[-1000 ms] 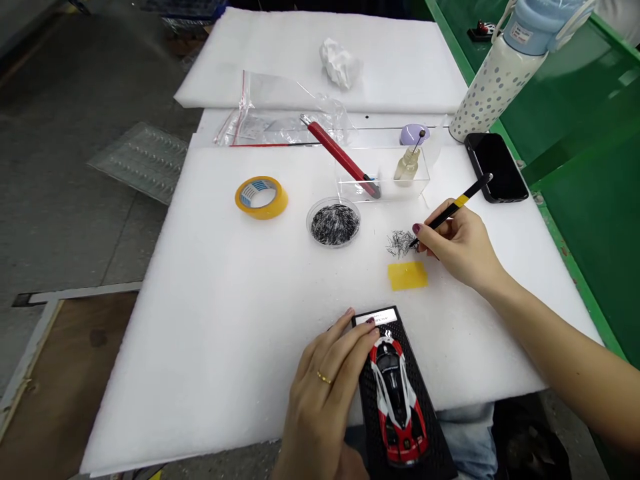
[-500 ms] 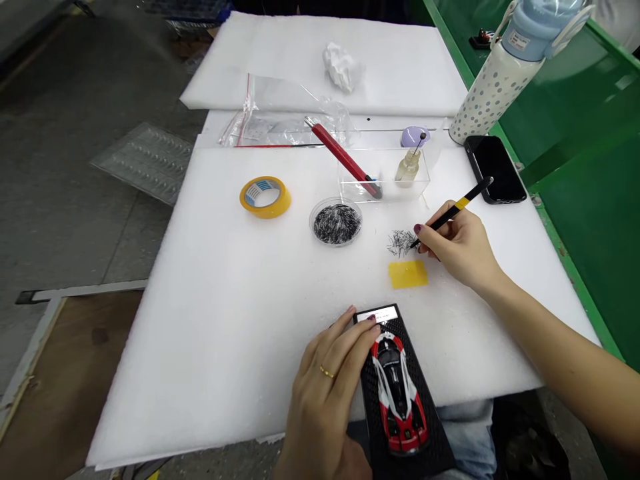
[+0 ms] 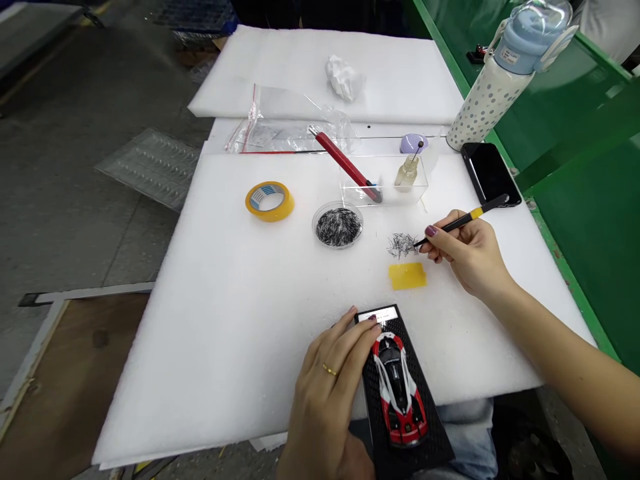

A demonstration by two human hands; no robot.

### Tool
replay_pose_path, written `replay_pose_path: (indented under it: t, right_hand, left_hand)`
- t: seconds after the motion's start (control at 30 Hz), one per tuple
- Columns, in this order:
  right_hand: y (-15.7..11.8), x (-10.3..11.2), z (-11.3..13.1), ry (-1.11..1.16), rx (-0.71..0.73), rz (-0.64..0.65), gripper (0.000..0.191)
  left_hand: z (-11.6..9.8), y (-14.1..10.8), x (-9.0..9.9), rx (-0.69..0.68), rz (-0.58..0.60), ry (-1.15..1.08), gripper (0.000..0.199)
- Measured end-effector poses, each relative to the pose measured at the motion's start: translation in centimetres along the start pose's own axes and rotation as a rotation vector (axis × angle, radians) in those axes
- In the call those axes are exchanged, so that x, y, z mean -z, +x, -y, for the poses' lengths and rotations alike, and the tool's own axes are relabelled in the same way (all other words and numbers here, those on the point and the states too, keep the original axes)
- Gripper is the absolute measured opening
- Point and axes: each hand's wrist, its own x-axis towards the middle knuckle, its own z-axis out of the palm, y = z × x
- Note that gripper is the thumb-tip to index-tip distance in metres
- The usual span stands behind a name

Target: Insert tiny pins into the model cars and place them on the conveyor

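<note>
Black tweezers with a yellow band (image 3: 477, 213) are pinched in my right hand (image 3: 470, 253). Their tips touch the right side of a small heap of fine black bristle-like pieces (image 3: 401, 245) on the white foam. My left hand (image 3: 330, 387) grips the left edge of a black display base (image 3: 373, 393), fingers over its top end near a white label. A red, white and black model car (image 3: 399, 387) sits on that base. Just below the heap lies a yellow tape piece (image 3: 407, 276). Whether the tips hold a bristle is too small to tell.
Left of the heap is a round clear dish of black bristles (image 3: 339, 227), with a yellow tape roll (image 3: 270, 201) beyond. A red cutter (image 3: 345, 163) leans on a clear tray holding a small bottle (image 3: 406, 172). A phone (image 3: 490, 173) and a dotted flask (image 3: 487, 100) stand at right.
My right hand has shifted slightly right, and the tweezers lie at a lower angle. The left hand, base and car keep their place. The whole view has tilted a little.
</note>
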Motion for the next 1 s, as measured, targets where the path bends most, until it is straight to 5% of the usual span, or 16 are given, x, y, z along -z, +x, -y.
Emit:
replay_pose_path:
  t: [0.2,0.43,0.67,1.0]
  right_hand:
    - [-3.6,0.7,-0.4,0.131,0.015,-0.033,0.044]
    - [-9.8,0.0,-1.0,-0.047,0.095,-0.103,0.034]
    - [-9.8,-1.2,-1.4,-0.02,0.204,0.081,0.026]
    - [-10.1,-1.5,-1.9,-0.013,0.23,0.186,0.024]
  left_hand:
    - [1.1,-0.5,-0.8,-0.085,-0.063,0.031,0.083]
    - [0.3,0.4,-0.1,-0.157,0.073,0.133,0.123]
    - [0.2,0.9,0.6,-0.163,0.195,0.129,0.12]
    - [0.0,0.9,0.7,-0.139,0.19,0.084,0.118]
